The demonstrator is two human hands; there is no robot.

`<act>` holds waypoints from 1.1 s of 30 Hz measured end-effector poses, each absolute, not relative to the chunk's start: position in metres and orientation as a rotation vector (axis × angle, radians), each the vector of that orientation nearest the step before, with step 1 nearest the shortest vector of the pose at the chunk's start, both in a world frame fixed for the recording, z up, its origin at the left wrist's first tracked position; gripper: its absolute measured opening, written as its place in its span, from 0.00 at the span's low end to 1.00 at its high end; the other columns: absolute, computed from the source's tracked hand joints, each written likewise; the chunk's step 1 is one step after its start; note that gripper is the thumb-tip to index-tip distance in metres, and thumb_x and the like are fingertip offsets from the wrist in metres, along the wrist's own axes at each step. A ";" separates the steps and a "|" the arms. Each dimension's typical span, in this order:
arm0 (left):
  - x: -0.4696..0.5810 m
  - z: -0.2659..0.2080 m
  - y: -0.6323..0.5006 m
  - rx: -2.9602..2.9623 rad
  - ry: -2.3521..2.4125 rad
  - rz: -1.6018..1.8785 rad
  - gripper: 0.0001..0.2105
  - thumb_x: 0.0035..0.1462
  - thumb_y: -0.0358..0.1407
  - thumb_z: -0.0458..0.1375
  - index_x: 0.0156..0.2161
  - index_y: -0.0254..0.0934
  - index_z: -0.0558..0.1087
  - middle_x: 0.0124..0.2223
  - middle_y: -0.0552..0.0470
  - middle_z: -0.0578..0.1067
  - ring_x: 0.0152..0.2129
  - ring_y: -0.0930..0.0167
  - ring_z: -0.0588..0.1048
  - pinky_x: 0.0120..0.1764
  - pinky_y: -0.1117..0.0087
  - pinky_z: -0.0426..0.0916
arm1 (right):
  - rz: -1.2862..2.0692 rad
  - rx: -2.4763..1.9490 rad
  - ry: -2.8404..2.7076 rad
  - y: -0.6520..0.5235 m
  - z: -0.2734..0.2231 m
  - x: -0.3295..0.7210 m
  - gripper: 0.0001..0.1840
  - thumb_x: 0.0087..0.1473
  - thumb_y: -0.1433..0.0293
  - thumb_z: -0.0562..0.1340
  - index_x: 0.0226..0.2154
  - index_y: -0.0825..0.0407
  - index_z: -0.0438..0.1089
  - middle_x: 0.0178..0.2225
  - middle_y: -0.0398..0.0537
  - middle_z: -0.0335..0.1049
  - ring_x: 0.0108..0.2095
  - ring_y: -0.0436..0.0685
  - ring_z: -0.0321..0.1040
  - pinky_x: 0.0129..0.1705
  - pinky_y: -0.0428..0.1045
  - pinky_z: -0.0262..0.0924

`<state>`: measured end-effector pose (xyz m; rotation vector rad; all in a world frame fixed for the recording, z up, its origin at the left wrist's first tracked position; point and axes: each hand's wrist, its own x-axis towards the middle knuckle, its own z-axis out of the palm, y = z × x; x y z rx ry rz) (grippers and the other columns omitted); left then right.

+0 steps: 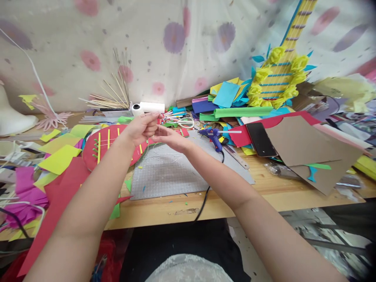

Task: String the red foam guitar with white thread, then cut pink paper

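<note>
My left hand [144, 128] is closed, its fingers curled in a pinch over the neck side of a red paper guitar [91, 150]. A thin white string [147, 148] hangs from the fingers. My right hand [170, 138] meets it from the right, thumb and fingers drawn together against the left fingers; its fingertips are partly hidden. Yellow strips and pale strings cross the red guitar body, which lies flat and is partly covered by my left arm. Loose white string [164, 156] curls on the grey cutting mat [167, 178] below my hands.
Right of my hands lie a blue glue gun [216, 139], a metal ruler [236, 156] and a black phone [261, 140]. Scissors [186, 123] rest behind. A yellow guitar [276, 78] leans at the back. Cardboard [308, 145] and coloured sheets [60, 158] crowd both sides.
</note>
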<state>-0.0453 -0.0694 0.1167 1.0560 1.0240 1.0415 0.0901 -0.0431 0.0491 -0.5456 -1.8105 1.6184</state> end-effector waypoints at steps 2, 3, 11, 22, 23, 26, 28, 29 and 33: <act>-0.043 0.116 -0.067 1.050 1.044 1.037 0.08 0.56 0.33 0.57 0.27 0.33 0.69 0.15 0.63 0.47 0.09 0.84 0.45 0.11 0.82 0.40 | 1.762 -0.473 -1.670 -0.043 0.045 0.074 0.18 0.51 0.67 0.64 0.46 0.50 0.68 0.50 0.48 0.69 0.53 0.52 0.63 0.55 0.49 0.58; -0.045 0.117 -0.066 1.048 1.054 1.043 0.08 0.56 0.33 0.57 0.27 0.33 0.69 0.15 0.64 0.47 0.09 0.84 0.44 0.10 0.81 0.40 | 1.823 -0.453 -1.620 -0.043 0.042 0.069 0.16 0.51 0.68 0.64 0.44 0.50 0.69 0.47 0.47 0.71 0.50 0.51 0.65 0.53 0.48 0.59; -0.088 0.130 -0.059 0.867 0.986 1.271 0.12 0.65 0.32 0.47 0.32 0.33 0.70 0.14 0.64 0.46 0.10 0.81 0.41 0.11 0.81 0.40 | 2.079 -0.472 -1.676 -0.048 0.030 0.085 0.16 0.58 0.58 0.58 0.29 0.55 0.67 0.14 0.31 0.43 0.16 0.43 0.43 0.23 0.40 0.52; -0.173 0.114 -0.068 0.680 1.141 1.544 0.15 0.65 0.33 0.46 0.25 0.37 0.63 0.13 0.63 0.43 0.14 0.76 0.36 0.12 0.77 0.38 | 2.048 -0.812 -1.838 -0.016 0.027 0.193 0.17 0.59 0.59 0.55 0.25 0.52 0.57 0.15 0.32 0.40 0.16 0.43 0.34 0.17 0.40 0.32; -0.175 0.112 -0.067 0.663 1.178 1.553 0.15 0.65 0.34 0.46 0.25 0.37 0.62 0.13 0.63 0.42 0.14 0.76 0.36 0.13 0.76 0.37 | 2.065 -0.816 -1.820 -0.016 0.025 0.198 0.17 0.59 0.59 0.55 0.25 0.52 0.57 0.15 0.32 0.40 0.16 0.43 0.35 0.17 0.40 0.32; -0.180 0.112 -0.063 0.640 1.280 1.567 0.17 0.66 0.36 0.44 0.24 0.37 0.60 0.12 0.62 0.40 0.14 0.76 0.37 0.14 0.76 0.37 | 2.113 -0.811 -1.783 -0.017 0.019 0.206 0.16 0.60 0.60 0.54 0.25 0.52 0.57 0.15 0.32 0.41 0.15 0.43 0.35 0.17 0.40 0.33; -0.185 0.115 -0.063 0.631 1.334 1.608 0.18 0.66 0.35 0.43 0.23 0.37 0.58 0.11 0.62 0.40 0.14 0.76 0.37 0.14 0.76 0.37 | 2.118 -0.810 -1.763 -0.017 0.015 0.210 0.16 0.60 0.60 0.54 0.25 0.52 0.56 0.15 0.32 0.41 0.15 0.43 0.36 0.17 0.40 0.33; -0.186 0.118 -0.063 0.620 1.349 1.634 0.18 0.66 0.35 0.42 0.23 0.37 0.58 0.11 0.62 0.40 0.14 0.76 0.37 0.14 0.76 0.37 | 2.113 -0.812 -1.754 -0.017 0.014 0.212 0.16 0.60 0.61 0.54 0.25 0.52 0.56 0.15 0.32 0.41 0.15 0.43 0.36 0.17 0.40 0.33; -0.189 0.127 -0.070 0.617 1.374 1.704 0.18 0.66 0.33 0.41 0.23 0.37 0.59 0.09 0.63 0.44 0.12 0.76 0.38 0.12 0.77 0.39 | 2.105 -0.814 -1.739 -0.017 0.010 0.220 0.15 0.59 0.61 0.54 0.26 0.52 0.57 0.15 0.32 0.41 0.15 0.43 0.36 0.17 0.40 0.33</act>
